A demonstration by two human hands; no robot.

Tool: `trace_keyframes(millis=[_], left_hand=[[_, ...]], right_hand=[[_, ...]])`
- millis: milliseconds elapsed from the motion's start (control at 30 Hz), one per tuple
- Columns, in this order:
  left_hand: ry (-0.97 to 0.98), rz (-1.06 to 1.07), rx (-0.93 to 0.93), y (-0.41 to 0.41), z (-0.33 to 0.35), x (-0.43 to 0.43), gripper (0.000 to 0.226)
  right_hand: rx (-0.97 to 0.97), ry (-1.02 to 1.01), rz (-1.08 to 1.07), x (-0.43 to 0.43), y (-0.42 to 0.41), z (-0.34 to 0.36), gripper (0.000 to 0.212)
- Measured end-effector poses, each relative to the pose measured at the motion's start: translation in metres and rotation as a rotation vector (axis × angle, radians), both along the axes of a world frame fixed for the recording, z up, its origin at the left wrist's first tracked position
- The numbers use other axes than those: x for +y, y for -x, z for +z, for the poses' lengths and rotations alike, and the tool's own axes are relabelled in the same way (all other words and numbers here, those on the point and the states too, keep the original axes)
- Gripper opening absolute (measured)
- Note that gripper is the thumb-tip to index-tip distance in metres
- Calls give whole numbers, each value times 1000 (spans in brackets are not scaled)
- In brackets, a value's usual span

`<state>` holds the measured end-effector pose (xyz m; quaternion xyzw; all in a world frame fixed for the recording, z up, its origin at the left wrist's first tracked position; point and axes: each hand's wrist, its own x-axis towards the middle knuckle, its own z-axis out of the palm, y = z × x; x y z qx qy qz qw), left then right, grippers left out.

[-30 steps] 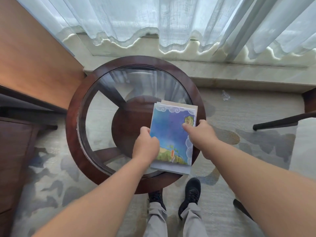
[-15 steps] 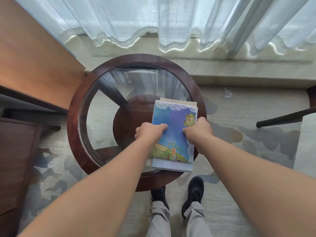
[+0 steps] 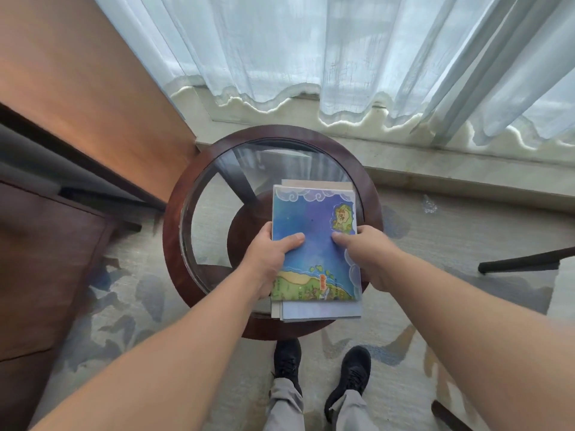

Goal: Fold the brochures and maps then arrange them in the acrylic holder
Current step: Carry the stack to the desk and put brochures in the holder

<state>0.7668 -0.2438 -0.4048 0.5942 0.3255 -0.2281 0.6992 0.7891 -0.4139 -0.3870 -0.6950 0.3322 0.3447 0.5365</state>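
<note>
Well forward of the body, both bare arms are stretched out over a round worktop (image 3: 173, 244), and a colourful map (image 3: 314, 231) is held between the two hands. The left hand (image 3: 270, 259) is clamped on the map's left edge: its thumb is laid flat on the blue printed face, and its fingers are tucked beneath the sheet. The right hand (image 3: 371, 256) is clamped on the right edge in the same way, thumb on top and fingers curled under. The two thumbs are pointed towards each other but are kept apart.

The map is held directly above a stack of papers (image 3: 322, 312), whose pale edges are seen past its near and far ends. Whether the map is resting on the stack or raised off it cannot be told.

The worktop is made of clear glass set in a dark wooden rim, and the stack is placed on its right half. Sheer white curtains (image 3: 311, 57) are hung behind it, above a pale stone ledge (image 3: 451, 169). A wooden panel (image 3: 77, 88) is seen at the left. A patterned grey carpet (image 3: 124, 306) is spread across the floor, and two black shoes (image 3: 287, 359) are planted on it just below the worktop.
</note>
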Motion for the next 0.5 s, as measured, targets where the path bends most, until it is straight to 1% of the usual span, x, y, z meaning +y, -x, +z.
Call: trace_keyframes(millis=[67, 133, 200, 267, 367, 500], left_hand=[[24, 71, -29, 8, 26, 13, 35], [15, 135, -64, 20, 57, 25, 35], [-17, 208, -107, 36, 93, 41, 34], [-47, 295, -152, 56, 130, 64, 32], [-106, 407, -221, 90, 181, 106, 25], [-164, 532, -281, 142, 246, 161, 26]], right_hand=[[-25, -27, 88, 13, -2, 30, 20], [-94, 38, 193, 32, -2, 62, 24], [-186, 111, 354, 55, 4, 97, 27], [-281, 129, 511, 82, 12, 134, 18], [-390, 123, 683, 128, 26, 186, 27], [-480, 83, 841, 198, 54, 250, 27]])
